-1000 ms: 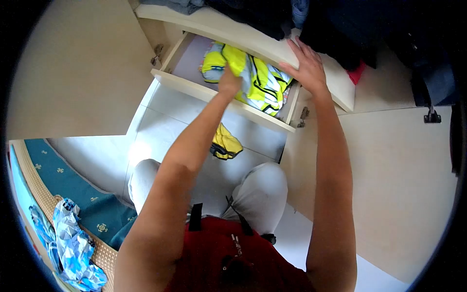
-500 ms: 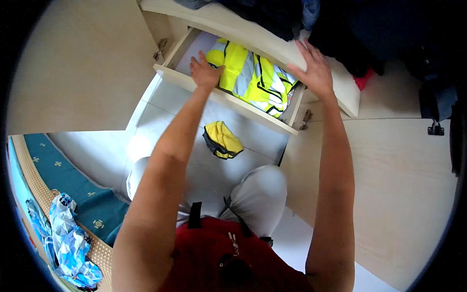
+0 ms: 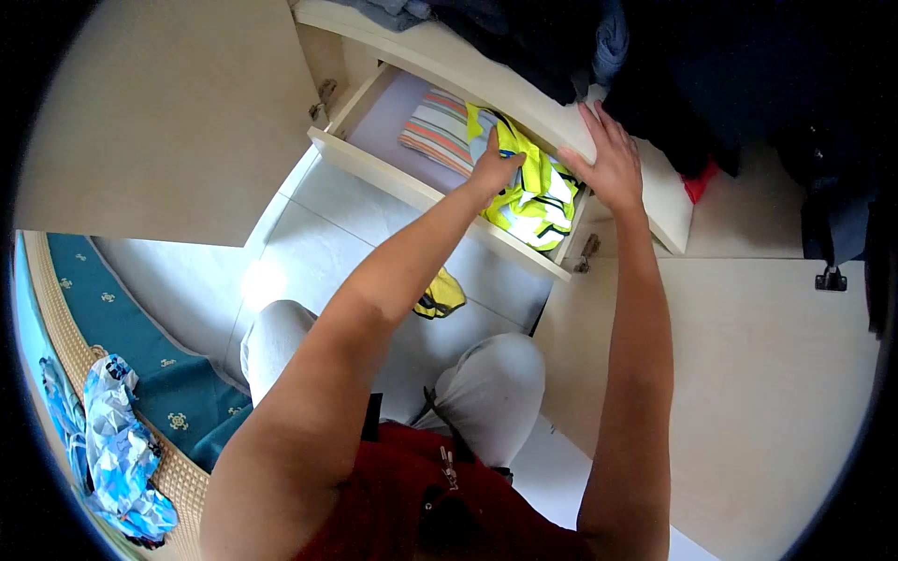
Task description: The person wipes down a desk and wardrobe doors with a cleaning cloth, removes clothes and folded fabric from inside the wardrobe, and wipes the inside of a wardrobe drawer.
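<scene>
A pulled-out drawer (image 3: 388, 176) holds a yellow and silver reflective vest (image 3: 545, 192), bunched toward its right end. My left hand (image 3: 496, 170) is closed on the vest's left part, thumb and fingers at the cloth. Beside it, a striped folded cloth (image 3: 437, 129) lies uncovered in the drawer. My right hand (image 3: 610, 161) rests with spread fingers on the edge of the shelf board (image 3: 552, 105) above the drawer and holds nothing. On the floor below the drawer lies a yellow and black cloth (image 3: 441, 295), partly hidden by my left forearm.
Open cabinet doors stand at left (image 3: 159, 122) and right (image 3: 748, 374). Dark clothes (image 3: 730, 75) fill the shelf above. At lower left are a green mat (image 3: 140, 346) and a blue and white patterned cloth (image 3: 122, 449). My knees are below the drawer.
My left hand has moved right from the drawer's left part and closed on the vest. The vest's left side is drawn rightward, uncovering the striped cloth. My right hand stays on the board.
</scene>
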Demonstrator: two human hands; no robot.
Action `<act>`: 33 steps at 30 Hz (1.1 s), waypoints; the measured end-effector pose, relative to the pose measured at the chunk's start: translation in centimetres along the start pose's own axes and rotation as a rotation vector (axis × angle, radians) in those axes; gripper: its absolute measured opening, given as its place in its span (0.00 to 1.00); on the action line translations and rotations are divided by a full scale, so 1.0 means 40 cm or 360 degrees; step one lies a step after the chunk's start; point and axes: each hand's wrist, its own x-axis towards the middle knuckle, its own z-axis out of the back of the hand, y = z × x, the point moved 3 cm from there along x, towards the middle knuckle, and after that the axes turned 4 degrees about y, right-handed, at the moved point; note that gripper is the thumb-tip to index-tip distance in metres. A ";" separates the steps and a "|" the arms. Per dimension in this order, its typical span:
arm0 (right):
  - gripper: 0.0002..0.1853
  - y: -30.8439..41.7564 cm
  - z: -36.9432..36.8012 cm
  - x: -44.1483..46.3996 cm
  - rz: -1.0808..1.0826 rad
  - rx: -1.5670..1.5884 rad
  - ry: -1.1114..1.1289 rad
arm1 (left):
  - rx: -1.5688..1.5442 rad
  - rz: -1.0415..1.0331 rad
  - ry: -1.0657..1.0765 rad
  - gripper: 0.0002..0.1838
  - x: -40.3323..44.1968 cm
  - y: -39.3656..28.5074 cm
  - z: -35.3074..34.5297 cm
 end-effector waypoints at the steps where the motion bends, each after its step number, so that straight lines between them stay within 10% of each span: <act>1: 0.42 0.002 0.001 -0.001 0.0004 -0.0003 -0.0014 | 0.0071 0.0055 0.0016 0.45 -0.010 -0.002 -0.005; 5: 0.42 0.002 0.003 0.001 0.0021 0.0011 -0.0021 | -0.0027 0.0083 -0.0010 0.39 -0.026 -0.034 0.048; 13: 0.42 0.007 0.008 0.002 0.0038 0.0003 -0.0042 | 0.1972 -0.0541 -0.0178 0.24 0.057 0.059 0.202; 16: 0.42 0.012 0.013 0.000 0.0016 -0.0026 -0.0020 | 0.1904 -0.0514 -0.0302 0.14 0.084 0.112 0.209; 25: 0.42 0.011 0.009 -0.001 0.0008 -0.0051 -0.0025 | 0.1779 -0.0034 -0.0487 0.27 0.005 0.069 0.173; 33: 0.42 0.008 0.008 0.003 0.0036 -0.0008 -0.0033 | 0.1775 0.0044 0.0173 0.46 0.078 0.056 0.276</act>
